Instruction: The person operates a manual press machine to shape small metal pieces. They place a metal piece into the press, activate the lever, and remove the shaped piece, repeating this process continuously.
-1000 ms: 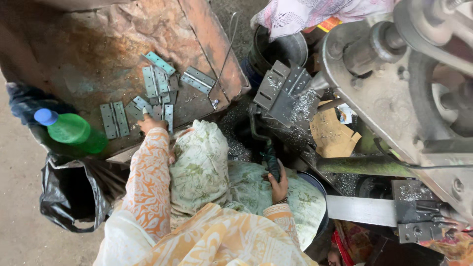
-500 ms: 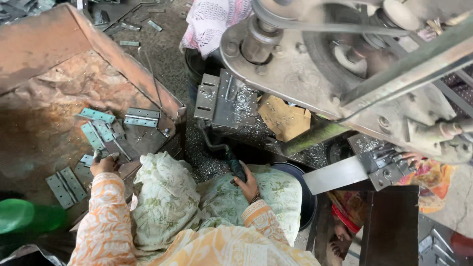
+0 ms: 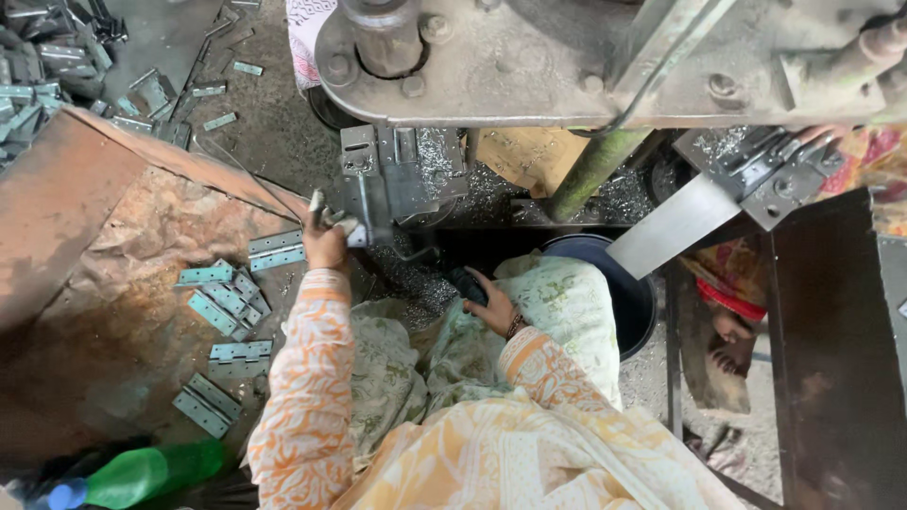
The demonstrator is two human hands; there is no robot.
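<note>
My left hand (image 3: 326,241) is raised beside the press die block (image 3: 402,175), pinching a small grey metal hinge (image 3: 318,210) at its fingertips. My right hand (image 3: 493,304) is lower, at my lap, closed around a dark handle (image 3: 465,281) under the machine. Several flat greenish-grey hinges (image 3: 227,302) lie scattered on the rusty brown board (image 3: 104,283) just left of my left arm. Pale patterned cloth covers my knees.
A heavy grey press arm (image 3: 567,66) spans the top. A dark bucket (image 3: 647,302) sits to the right of my knees, with another person's foot (image 3: 727,331) beyond it. A green bottle (image 3: 142,472) lies bottom left. Metal parts (image 3: 38,76) are heaped top left.
My left hand left the hinges on the rusty board and rose to the press die with a hinge in it. My right hand stayed on the dark handle. The view shifted.
</note>
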